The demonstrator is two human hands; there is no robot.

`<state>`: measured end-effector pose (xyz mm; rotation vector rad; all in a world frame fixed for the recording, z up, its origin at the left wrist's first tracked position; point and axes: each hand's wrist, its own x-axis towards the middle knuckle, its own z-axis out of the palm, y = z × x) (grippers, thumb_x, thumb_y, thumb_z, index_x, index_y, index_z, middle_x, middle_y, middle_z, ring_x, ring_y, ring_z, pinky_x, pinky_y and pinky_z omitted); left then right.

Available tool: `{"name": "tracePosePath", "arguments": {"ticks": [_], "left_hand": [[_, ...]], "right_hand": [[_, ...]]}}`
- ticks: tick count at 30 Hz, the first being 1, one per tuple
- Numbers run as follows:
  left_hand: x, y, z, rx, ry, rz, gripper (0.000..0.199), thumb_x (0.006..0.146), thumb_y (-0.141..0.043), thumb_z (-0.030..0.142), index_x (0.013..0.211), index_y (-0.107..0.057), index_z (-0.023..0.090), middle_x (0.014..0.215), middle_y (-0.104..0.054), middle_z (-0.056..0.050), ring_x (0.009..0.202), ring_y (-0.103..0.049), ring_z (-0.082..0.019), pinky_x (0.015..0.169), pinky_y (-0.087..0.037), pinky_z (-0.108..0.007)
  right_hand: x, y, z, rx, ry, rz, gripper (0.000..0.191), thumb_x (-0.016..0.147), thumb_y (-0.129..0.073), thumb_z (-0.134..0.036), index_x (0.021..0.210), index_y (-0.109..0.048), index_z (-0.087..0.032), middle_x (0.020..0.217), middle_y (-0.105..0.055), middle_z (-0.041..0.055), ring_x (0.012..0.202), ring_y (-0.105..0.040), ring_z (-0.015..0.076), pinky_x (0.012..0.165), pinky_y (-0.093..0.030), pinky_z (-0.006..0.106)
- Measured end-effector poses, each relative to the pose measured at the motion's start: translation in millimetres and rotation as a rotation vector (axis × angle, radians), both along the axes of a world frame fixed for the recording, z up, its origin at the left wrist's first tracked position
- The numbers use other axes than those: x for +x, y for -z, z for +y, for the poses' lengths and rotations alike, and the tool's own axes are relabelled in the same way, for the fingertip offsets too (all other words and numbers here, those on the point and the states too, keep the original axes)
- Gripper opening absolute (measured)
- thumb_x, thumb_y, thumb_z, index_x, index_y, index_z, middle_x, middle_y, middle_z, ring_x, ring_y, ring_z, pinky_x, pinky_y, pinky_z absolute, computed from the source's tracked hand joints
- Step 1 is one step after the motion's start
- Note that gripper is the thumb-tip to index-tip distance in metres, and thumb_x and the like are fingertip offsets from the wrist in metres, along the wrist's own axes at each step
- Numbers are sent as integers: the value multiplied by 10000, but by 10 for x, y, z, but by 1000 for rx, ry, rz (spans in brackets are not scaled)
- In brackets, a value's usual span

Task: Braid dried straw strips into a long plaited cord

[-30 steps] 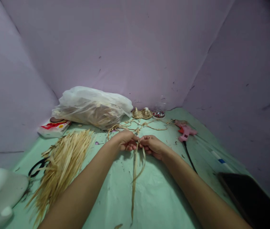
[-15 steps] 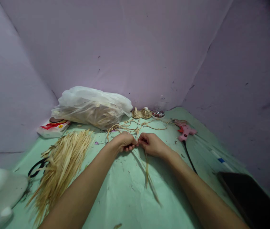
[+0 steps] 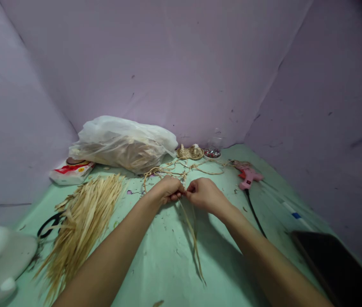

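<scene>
Left hand (image 3: 169,189) and right hand (image 3: 205,196) pinching strand (image 3: 195,238).
Relative to hands: bag (image 3: 123,145), 10 o'clock; glue gun (image 3: 248,176), 3 o'clock.

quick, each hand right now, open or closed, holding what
Left hand: closed, holding straw-coloured strands.
Right hand: closed in a pinch; anything held is hidden.

Looks like a craft corner, home or workshop impossible to tell, judging by glue gun (image 3: 248,176), straw (image 3: 87,221), woven piece (image 3: 189,153) and plant strip (image 3: 194,243), around a green table (image 3: 158,273) between purple walls (image 3: 181,72).
</scene>
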<state>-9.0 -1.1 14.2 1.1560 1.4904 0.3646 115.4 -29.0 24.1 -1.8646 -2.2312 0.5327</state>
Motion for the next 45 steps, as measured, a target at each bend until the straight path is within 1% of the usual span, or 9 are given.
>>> {"name": "tracePosePath", "arguments": {"ticks": [6, 10, 12, 17, 21, 27, 30, 35, 45], "left_hand": [[-82, 42, 58, -107, 63, -144, 162, 581, -494, 151, 450, -399, 134, 384, -364, 40, 291, -266, -17, 331, -95, -167], [-134, 64, 74, -30, 121, -95, 148, 554, -539, 186, 475, -422, 140, 386, -354, 49, 294, -257, -24, 325, -105, -173], [-146, 66, 80, -29, 139, -116, 132, 549, -550, 203, 502, -445, 139, 398, -367, 47, 298, -260, -26, 321, -103, -174], [-155, 71, 91, -25, 152, -189, 108, 521, -566, 203, 571, -509, 126, 428, -400, 44, 314, -289, -27, 319, -116, -162], [-145, 57, 71, 0, 155, -152, 93, 518, -531, 194, 503, -459, 136, 400, -374, 46, 301, -272, -27, 313, -121, -161], [-121, 19, 30, 48, 160, -101, 60, 523, -483, 152, 475, -450, 134, 393, -380, 33, 306, -288, -38, 316, -137, -171], [-114, 7, 7, 87, 174, -70, 50, 535, -471, 141, 489, -479, 126, 396, -388, 28, 310, -289, -42, 320, -148, -177], [-88, -58, -25, 165, 192, 68, 93, 541, -480, 113, 453, -455, 130, 377, -376, 28, 311, -299, -52, 328, -174, -190], [-100, -103, 27, 277, 314, 382, 45, 534, -530, 112, 498, -556, 117, 372, -430, 8, 352, -379, -90, 377, -284, -206]], "right_hand": [[-65, 10, -62, 80, -51, 11, 219, 679, -492, -272, 664, -683, -166, 625, -648, 80, 537, -514, 129, 462, -253, 230], [45, -21, -9, -150, -114, 164, 141, 619, -523, -184, 606, -660, -153, 547, -610, 44, 488, -500, 113, 440, -281, 208], [137, -35, 57, -284, -45, 315, 106, 615, -541, -173, 607, -641, -139, 538, -600, 33, 455, -488, 100, 425, -310, 195], [209, -27, 175, -267, 346, 807, 21, 658, -555, -123, 639, -562, -127, 593, -597, 26, 481, -505, 79, 483, -412, 182], [75, 34, 126, -536, 296, 1087, 42, 676, -542, -89, 660, -556, -125, 573, -587, 20, 487, -519, 78, 531, -445, 193], [-13, 153, 80, -541, 170, 951, 85, 675, -510, -129, 613, -567, -122, 451, -463, -28, 401, -387, 64, 404, -305, 178], [9, 195, 101, -370, 79, 687, 146, 678, -512, -188, 569, -579, -119, 410, -389, -46, 386, -281, 52, 392, -212, 193], [27, 261, 140, -56, 8, 357, 155, 630, -508, -185, 549, -618, -112, 436, -429, -19, 460, -361, 79, 434, -234, 205], [-1, 344, 142, -269, 188, 683, 148, 606, -541, -246, 511, -541, -133, 370, -354, -66, 352, -249, 42, 362, -160, 194]]}}
